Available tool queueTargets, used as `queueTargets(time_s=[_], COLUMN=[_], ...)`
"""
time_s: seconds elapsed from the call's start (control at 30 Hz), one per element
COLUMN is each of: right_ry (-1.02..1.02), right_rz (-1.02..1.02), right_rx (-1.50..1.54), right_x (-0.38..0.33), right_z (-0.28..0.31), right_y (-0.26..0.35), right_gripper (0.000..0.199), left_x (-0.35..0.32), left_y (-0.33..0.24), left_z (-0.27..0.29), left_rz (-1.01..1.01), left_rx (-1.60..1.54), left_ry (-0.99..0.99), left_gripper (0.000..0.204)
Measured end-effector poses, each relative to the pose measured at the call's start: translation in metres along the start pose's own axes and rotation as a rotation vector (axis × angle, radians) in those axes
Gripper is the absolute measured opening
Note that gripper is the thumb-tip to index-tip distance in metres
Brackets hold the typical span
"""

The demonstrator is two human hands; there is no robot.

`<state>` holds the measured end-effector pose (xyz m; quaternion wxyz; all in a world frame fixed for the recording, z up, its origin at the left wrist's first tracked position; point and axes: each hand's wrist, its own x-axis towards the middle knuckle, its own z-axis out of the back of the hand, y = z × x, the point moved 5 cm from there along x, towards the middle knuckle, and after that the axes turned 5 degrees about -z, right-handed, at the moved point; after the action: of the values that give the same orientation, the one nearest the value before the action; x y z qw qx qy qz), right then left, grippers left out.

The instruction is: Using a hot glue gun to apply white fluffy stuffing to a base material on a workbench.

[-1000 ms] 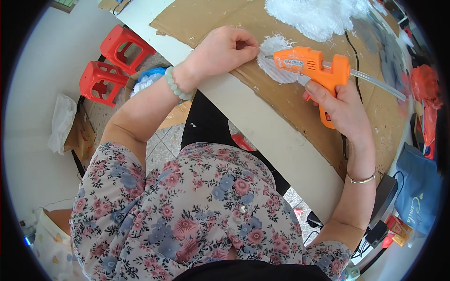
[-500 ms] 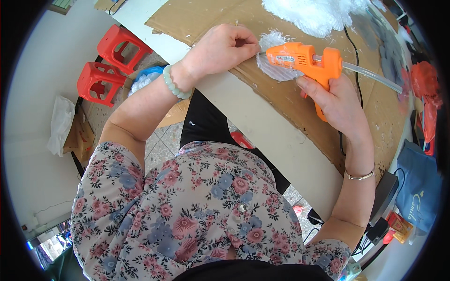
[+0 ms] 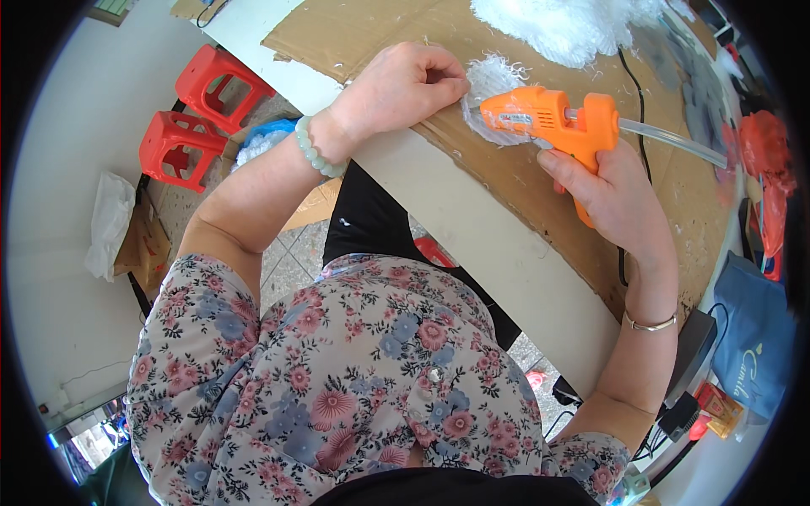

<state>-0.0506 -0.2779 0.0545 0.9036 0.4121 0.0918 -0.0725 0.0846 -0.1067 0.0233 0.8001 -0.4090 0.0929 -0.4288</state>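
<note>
My right hand is wrapped round the handle of an orange hot glue gun. A clear glue stick juts from the gun's back end, and its nozzle points left over a small white piece of fringed fabric. That piece lies on brown cardboard, partly hidden beneath the gun. At its left edge my left hand is closed, thumb and forefinger pinched together at the fabric's rim. What exactly sits between those fingertips is hard to see.
A heap of white fluffy material lies at the far side of the cardboard. A black cable runs behind the gun. Two red stools stand at the left on the floor. A blue bag is at the right.
The glue gun has shifted slightly right and toward me, its nozzle drawing back from the fabric's left edge and my left fingertips. My left hand has barely moved.
</note>
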Motion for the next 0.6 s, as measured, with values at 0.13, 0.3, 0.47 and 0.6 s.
queueTargets(time_s=[0.13, 0.3, 0.47, 0.6], right_ry=[0.032, 0.063, 0.041, -0.09], right_rz=[-0.035, -0.104, -0.238, -0.171], right_rx=[-0.001, -0.027, 0.118, 0.208], right_x=[-0.002, -0.006, -0.016, -0.022], right_z=[0.002, 0.007, 0.028, 0.053], right_y=[-0.002, -0.005, 0.003, -0.01], right_gripper=[0.025, 0.026, 0.024, 0.023], left_x=[0.002, 0.006, 0.008, 0.013], left_y=[-0.002, 0.0, 0.0, -0.006], left_z=[0.0, -0.002, -0.005, -0.009], left_rz=[0.008, -0.016, -0.018, -0.212], left_rx=[-0.005, -0.02, -0.03, 0.077], left_ry=[0.007, -0.056, -0.06, -0.042], left_gripper=[0.017, 0.02, 0.018, 0.016])
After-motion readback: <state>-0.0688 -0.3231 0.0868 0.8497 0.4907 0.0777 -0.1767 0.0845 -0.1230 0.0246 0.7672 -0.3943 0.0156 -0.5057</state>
